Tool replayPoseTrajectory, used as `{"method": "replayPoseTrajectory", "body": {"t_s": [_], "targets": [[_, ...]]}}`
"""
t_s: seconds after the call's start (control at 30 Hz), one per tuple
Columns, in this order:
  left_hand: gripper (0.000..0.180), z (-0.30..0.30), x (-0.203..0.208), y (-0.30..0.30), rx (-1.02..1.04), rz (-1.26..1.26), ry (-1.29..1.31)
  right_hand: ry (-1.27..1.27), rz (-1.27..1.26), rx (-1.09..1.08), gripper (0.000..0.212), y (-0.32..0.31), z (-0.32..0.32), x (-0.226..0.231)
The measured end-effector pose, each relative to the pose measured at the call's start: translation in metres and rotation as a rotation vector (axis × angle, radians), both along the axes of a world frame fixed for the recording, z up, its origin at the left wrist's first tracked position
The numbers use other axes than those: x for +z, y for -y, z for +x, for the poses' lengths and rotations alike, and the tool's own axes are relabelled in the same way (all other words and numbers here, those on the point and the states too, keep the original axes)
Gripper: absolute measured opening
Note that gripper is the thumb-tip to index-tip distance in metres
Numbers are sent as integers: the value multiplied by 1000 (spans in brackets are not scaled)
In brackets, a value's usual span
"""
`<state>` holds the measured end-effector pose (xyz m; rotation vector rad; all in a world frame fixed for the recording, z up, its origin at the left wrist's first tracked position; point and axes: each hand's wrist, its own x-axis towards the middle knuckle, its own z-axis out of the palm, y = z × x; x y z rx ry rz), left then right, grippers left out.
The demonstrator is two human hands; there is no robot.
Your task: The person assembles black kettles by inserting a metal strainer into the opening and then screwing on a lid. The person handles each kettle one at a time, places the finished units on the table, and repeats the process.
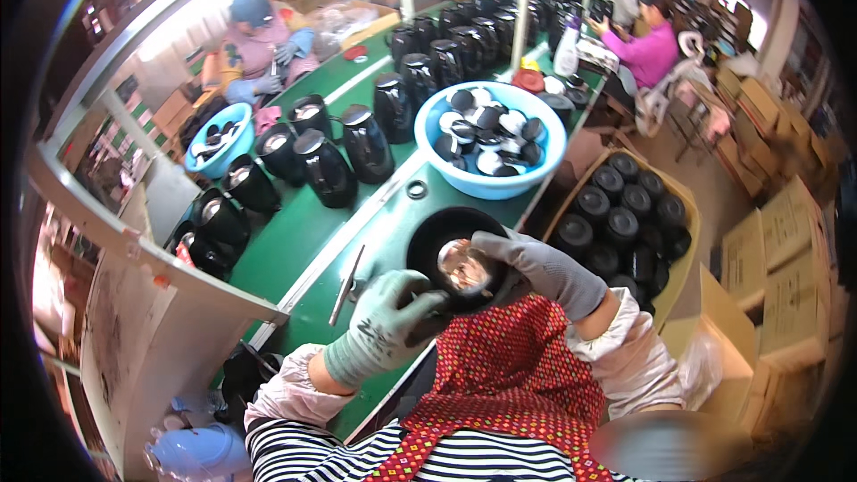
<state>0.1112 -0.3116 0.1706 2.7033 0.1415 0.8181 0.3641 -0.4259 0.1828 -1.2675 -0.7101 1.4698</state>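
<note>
A black jug (427, 236) is tipped in front of my chest, its round opening facing up toward me. Inside it shows a shiny silvery rounded liner (464, 266). My right hand (546, 272), in a grey glove, is closed over the jug's right side, fingertips by the liner. My left hand (384, 326), in a pale green glove with dark fingers, curls against the lower left side of the jug. Left of the jug, a thin metal rod (346, 286) lies on the green table (308, 290). A small black ring (417, 189) sits beyond the jug.
A blue basin (428, 156) of black and white caps stands ahead. Black jugs (326, 170) line the table. Right of me, a carton (687, 290) holds round black parts. At far left, a person (268, 45) works beside a smaller blue basin (239, 150); another (647, 49) sits far right.
</note>
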Motion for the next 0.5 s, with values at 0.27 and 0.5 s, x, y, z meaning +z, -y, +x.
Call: {"method": "replayPoseTrajectory", "body": {"t_s": [0.27, 0.5], "targets": [[78, 25, -51, -4, 29, -895, 236, -387, 371, -243, 52, 148, 15, -80], [115, 54, -84, 29, -340, -1615, -374, -429, 246, -210, 51, 168, -4, -114]]}}
